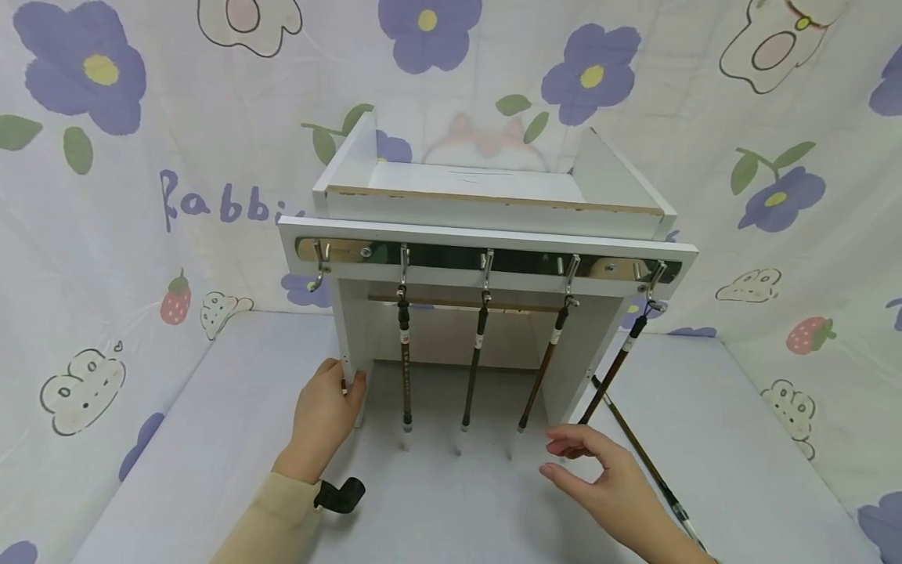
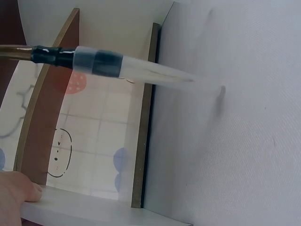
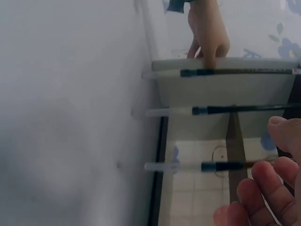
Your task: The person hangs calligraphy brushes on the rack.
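Note:
My left hand grips the left side panel of a white wooden rack, thumb on the inner side. Calligraphy brushes with clear tip caps hang by loops from the metal hooks: one brush nearest the left panel, a second brush and third brush further right, and a fourth brush at the right end. My right hand hovers by the fourth brush's lower end, fingers bent loosely and apart from the thumb, holding nothing. In the right wrist view, capped brushes hang beyond my fingers.
Another brush-like rod lies on the white tabletop, right of the rack. The leftmost hook carries no brush. An open shelf tops the rack. A flowered cloth hangs behind and at both sides.

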A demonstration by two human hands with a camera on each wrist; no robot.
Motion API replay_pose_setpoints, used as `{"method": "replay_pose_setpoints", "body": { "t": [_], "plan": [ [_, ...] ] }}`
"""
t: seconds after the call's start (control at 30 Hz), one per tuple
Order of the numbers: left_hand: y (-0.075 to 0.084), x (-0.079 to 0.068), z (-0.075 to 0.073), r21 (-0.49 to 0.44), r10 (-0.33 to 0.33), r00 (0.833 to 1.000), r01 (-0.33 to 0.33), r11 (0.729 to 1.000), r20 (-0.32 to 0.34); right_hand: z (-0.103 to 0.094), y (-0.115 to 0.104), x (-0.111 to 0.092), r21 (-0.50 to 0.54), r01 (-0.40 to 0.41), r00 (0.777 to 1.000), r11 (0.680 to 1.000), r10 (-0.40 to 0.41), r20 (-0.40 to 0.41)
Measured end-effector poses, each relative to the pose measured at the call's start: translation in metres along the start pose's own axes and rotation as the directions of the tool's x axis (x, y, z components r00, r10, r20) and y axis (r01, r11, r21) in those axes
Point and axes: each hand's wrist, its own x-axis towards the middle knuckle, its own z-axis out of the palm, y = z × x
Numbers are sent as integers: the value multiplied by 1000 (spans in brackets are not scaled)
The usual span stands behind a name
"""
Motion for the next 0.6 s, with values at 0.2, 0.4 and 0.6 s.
{"method": "replay_pose_setpoints", "body": {
  "t": [0.2, 0.4, 0.6],
  "plan": [
    [0, -1, -1, -6, -8, 1000, 8, 1000, -1, -13, 16, -8, -39, 11, 1000, 999, -12, -29],
    [-1, -1, 0, -9, 10, 1000, -10, 1000, -15, -22, 33, -14, -81, 12, 998, 997, -18, -63],
    [-1, 0, 0, -8, 23, 1000, -24, 1000, -16, -30, 52, -18, -87, -88, 992, 992, 79, -102]
  ]
}}
